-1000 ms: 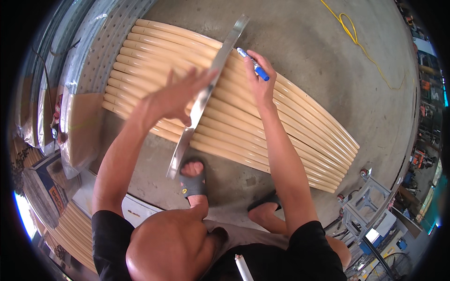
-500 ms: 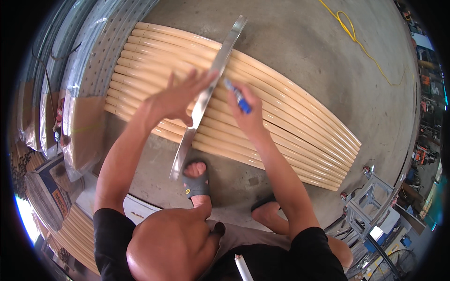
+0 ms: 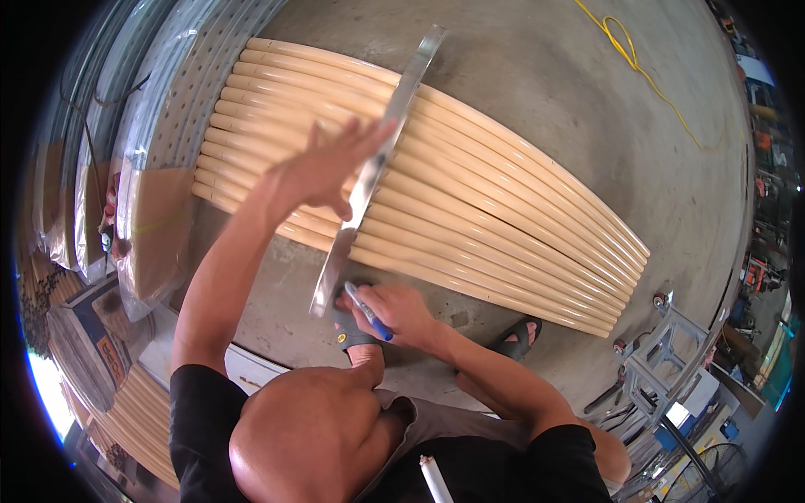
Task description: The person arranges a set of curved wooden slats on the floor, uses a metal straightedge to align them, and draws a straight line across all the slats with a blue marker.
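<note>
A row of cream-coloured tubes (image 3: 503, 226) lies side by side on the floor. Across them, at a slant, rests a long shiny metal straightedge (image 3: 406, 88). My left hand (image 3: 323, 172) is at its left side with fingers spread and slightly blurred; the thumb and fingertips reach the metal edge. Near the straightedge's lower end, just off the nearest tube, my right hand (image 3: 402, 314) is closed around a marker (image 3: 369, 312) with a pale barrel and a blue end. The marker points up and left, over my sandalled foot (image 3: 356, 338).
Plastic-wrapped perforated metal profiles (image 3: 172, 126) are stacked at the left. More cream tubes (image 3: 138, 423) lie at the lower left beside a dark box (image 3: 88, 348). A wheeled metal frame (image 3: 667, 352) stands at the right. A yellow cord (image 3: 625, 50) trails over the concrete floor.
My right hand, with the marker, has come from above the middle of the tubes down toward me, near the straightedge's lower end. My left hand stays at the straightedge. My right foot has shifted outward.
</note>
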### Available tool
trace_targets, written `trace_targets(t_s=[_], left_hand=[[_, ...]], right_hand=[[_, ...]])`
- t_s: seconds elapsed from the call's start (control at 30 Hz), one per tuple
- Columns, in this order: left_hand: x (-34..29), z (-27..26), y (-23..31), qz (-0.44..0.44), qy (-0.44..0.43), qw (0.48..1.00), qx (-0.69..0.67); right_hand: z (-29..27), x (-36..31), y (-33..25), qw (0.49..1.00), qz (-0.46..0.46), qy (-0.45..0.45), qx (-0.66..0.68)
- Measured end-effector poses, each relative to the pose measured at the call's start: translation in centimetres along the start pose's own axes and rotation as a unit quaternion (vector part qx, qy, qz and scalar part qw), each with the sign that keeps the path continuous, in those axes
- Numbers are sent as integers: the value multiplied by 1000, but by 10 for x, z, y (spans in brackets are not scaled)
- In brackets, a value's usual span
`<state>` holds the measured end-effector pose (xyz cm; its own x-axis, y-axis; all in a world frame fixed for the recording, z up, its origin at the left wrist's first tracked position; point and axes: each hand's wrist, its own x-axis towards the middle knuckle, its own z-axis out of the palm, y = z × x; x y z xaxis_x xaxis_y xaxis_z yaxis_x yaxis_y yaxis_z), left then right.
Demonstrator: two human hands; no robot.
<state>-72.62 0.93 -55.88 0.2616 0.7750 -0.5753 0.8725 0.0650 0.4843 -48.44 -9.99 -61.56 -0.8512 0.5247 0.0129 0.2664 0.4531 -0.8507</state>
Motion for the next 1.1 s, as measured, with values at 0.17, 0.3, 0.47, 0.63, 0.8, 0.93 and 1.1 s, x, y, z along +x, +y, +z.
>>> trace_targets(t_s=[0.17,0.3,0.47,0.63,0.8,0.93,1.1], left_hand=[[-2,2,-5,2,0,1000,-10],[3,5,-6,14,14,1000,-13],[6,13,-15,5,-3,1000,-24],[9,19,-21,2,5,1000,-28],[13,18,-19,28,5,999,-35],[5,12,-14,6,6,1000,-17],[11,18,-18,-2,-7,1000,-10]], right_hand=[[-32,21,9,965,153,27,212],[-35,39,48,944,207,34,256],[-66,88,56,884,326,30,333],[-114,141,88,895,314,105,299],[-163,185,128,880,252,281,287],[-191,192,119,870,193,357,281],[-195,160,107,889,200,333,243]])
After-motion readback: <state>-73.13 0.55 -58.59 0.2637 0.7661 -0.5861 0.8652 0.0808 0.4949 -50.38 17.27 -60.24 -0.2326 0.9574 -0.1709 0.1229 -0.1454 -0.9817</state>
